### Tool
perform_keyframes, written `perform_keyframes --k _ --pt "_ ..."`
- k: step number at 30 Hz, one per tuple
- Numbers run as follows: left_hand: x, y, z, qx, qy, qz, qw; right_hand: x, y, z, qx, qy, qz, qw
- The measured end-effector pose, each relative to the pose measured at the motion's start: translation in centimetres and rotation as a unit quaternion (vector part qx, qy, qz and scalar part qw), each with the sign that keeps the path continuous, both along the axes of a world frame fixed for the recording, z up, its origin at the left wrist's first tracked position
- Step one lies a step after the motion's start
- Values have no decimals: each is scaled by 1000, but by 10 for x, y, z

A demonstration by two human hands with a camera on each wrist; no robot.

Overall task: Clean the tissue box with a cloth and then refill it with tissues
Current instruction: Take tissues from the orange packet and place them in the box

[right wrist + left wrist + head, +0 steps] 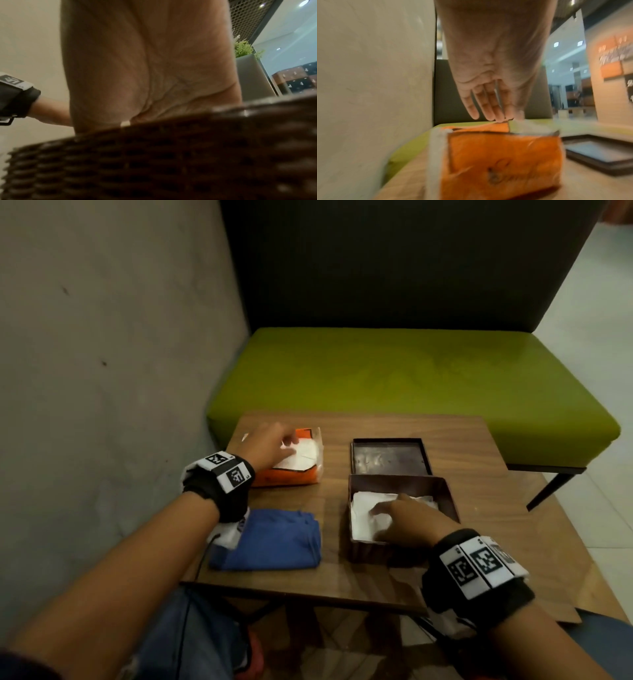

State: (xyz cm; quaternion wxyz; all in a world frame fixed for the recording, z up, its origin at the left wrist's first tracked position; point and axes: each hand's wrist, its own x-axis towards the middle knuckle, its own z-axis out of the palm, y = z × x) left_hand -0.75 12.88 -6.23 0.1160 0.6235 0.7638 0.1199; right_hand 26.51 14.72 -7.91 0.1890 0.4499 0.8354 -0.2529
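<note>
Right hand (407, 523) flat, pressing tissues (368, 517) into brown tissue box (445, 491). Refill step underway, blue cloth (274, 539) parked on tabletop (479, 440). Left hand (270, 445) at orange pack (501, 159), probably pinching next sheet, blurry. Next: lift, carry over.

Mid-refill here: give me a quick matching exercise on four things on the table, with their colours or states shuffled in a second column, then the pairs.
1. cloth
2. tissue pack
3. tissue box
4. lid

A. orange, left hand reaching into its open top
B. dark, flat, lying beyond the box
C. blue, folded, untouched
D. brown, white tissues inside under the right hand

Pairs: 1-C, 2-A, 3-D, 4-B
</note>
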Motion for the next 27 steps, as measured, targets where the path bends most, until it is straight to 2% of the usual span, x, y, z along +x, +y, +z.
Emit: perform_keyframes --k 3,6,9,13,19,23,27 --pt "-10 -1 -15 -96 48 -56 993 -1 -2 -5 -13 -8 -8 1000" --pt "-14 -1 -24 -101 58 -87 989 2 -9 -2 12 18 -23 1000" --pt "-14 1 -25 -108 82 -92 987 6 -25 8 39 83 -31 995" --pt "-11 3 -31 -79 98 -99 987 8 -53 16 28 115 -13 993" --pt "-17 2 -29 -17 53 -56 997 9 -63 -3 100 112 16 989" --pt "-18 -1 -27 -2 58 -39 998 11 -65 -10 132 122 18 984" --pt "-20 -2 -28 35 15 -14 999 12 -67 -16 149 133 16 980"
